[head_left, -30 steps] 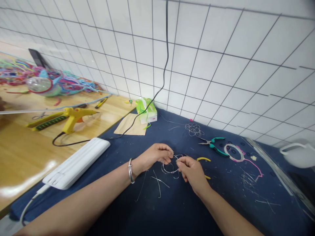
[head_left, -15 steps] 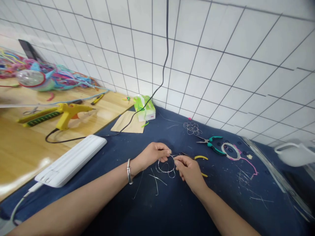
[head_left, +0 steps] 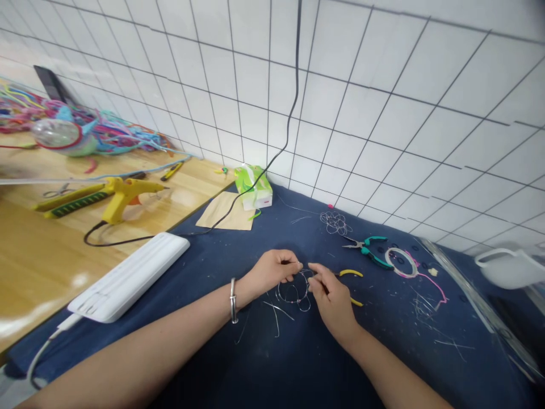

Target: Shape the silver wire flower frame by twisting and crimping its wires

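Observation:
Between my hands hangs a thin silvery wire ring (head_left: pixel 293 301) with a few tiny beads along it and smaller loops of wire. My left hand (head_left: pixel 275 270), a metal bangle at its wrist, pinches the top of this ring between thumb and fingertips. At the ring's right side is my right hand (head_left: pixel 332 295), its index finger stretched toward the left fingertips and its other fingers curled at the wire. Loose wire pieces (head_left: pixel 277 309) lie on the dark blue cloth (head_left: pixel 264 363) below. Yellow-handled pliers (head_left: pixel 351 273) are partly hidden behind my right hand.
To the right lie teal-handled pliers (head_left: pixel 370 250), a wire coil (head_left: pixel 400 263) and a tangled wire flower shape (head_left: pixel 336 222). On the left are a white power strip (head_left: pixel 130 275), a yellow glue gun (head_left: pixel 128 196) and a tissue pack (head_left: pixel 255 184). A black cable (head_left: pixel 286 136) crosses the view.
My right index finger has straightened and moved up toward my left fingertips. The wire ring has turned slightly. The whole view has shifted a little.

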Demonstrator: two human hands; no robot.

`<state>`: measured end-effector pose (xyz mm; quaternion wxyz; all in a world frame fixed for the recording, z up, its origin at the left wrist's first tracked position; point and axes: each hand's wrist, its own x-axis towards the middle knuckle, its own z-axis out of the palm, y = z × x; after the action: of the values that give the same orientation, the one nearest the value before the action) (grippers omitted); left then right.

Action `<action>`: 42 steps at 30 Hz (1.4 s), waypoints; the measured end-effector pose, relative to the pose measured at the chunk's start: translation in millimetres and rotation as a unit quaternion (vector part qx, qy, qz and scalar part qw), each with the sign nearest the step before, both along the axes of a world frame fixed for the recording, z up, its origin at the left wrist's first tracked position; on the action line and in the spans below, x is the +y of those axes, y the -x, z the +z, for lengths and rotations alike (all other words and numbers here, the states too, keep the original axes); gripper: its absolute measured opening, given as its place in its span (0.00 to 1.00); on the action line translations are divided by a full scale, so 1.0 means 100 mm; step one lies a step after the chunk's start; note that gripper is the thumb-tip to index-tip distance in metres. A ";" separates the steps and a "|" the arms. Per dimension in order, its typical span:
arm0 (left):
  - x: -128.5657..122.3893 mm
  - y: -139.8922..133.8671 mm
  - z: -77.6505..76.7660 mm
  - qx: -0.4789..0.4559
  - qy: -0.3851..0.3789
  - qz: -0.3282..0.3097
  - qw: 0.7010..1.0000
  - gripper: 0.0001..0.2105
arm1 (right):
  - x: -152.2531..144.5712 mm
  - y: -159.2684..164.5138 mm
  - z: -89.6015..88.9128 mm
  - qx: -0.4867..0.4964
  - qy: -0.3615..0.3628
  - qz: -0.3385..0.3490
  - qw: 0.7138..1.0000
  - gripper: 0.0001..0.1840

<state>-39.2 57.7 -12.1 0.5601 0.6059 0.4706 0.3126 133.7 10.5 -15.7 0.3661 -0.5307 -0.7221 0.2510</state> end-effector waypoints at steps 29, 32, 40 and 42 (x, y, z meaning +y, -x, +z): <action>-0.02 0.04 0.00 -0.006 0.007 -0.025 1.000 0.11 | 0.05 -0.12 0.01 -0.192 -0.206 0.033 0.959 0.10; -0.04 0.03 0.03 -0.004 0.005 -0.031 0.999 0.12 | 0.03 -0.14 0.03 -0.214 -0.224 0.023 0.951 0.12; -0.05 0.03 0.03 0.004 0.006 -0.038 0.999 0.13 | 0.04 -0.15 0.05 -0.254 -0.269 0.042 0.928 0.13; -0.04 0.02 0.02 0.004 0.003 -0.041 0.999 0.13 | 0.04 -0.15 0.05 -0.255 -0.271 0.043 0.927 0.14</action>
<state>-41.6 53.3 -10.2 0.5726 0.6239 0.4487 0.2856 149.0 14.8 -10.8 0.2882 -0.4258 -0.8537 -0.0827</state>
